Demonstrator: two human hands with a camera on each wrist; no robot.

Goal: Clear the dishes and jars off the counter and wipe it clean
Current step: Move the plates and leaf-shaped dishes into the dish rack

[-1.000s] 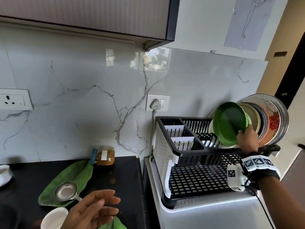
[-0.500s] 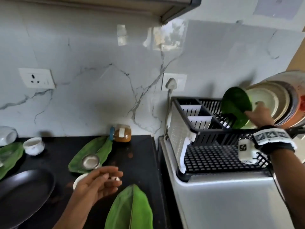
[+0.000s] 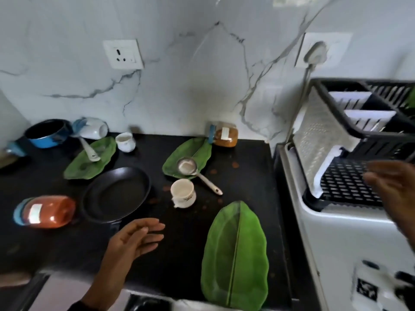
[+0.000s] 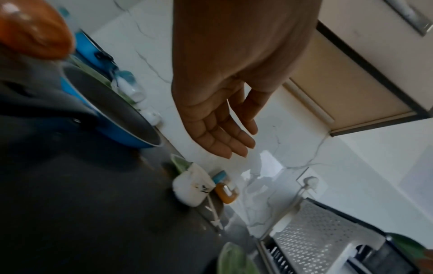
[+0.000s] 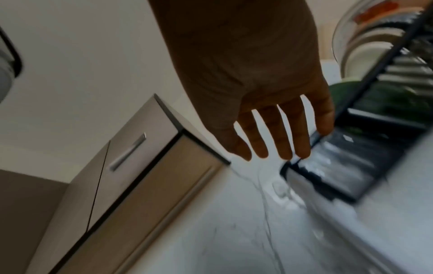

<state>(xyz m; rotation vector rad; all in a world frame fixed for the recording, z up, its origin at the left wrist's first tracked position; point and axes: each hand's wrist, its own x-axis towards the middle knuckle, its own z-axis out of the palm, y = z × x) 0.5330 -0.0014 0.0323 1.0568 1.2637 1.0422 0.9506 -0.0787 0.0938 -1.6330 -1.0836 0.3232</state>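
Note:
My left hand point(image 3: 143, 234) hovers open and empty over the black counter point(image 3: 179, 254), just below a black pan point(image 3: 116, 195). Its fingers point(image 4: 225, 140) are straight. A white cup point(image 3: 183, 193) stands right of the pan, and a metal ladle point(image 3: 187, 166) lies on a green leaf plate point(image 3: 202, 153). A big leaf plate point(image 3: 235, 254) lies near the front edge. An orange jar point(image 3: 47, 212) lies on its side at left; a mustard jar point(image 3: 225, 136) lies by the wall. My right hand point(image 3: 390, 187), blurred, is open and empty above the dish rack point(image 3: 350, 176), fingers point(image 5: 283, 137) spread.
At the back left are a blue pot point(image 3: 46, 132), a toppled white jar point(image 3: 93, 129), a small white cup point(image 3: 125, 141) and a leaf plate with a white spoon point(image 3: 89, 151). Plates point(image 5: 365, 42) and a green plate point(image 5: 393, 96) stand in the rack. Brown spots dot the counter.
My right hand let go of the green plate in the rack and drew back, empty. My view swung left and down onto the counter. The left hand stays open.

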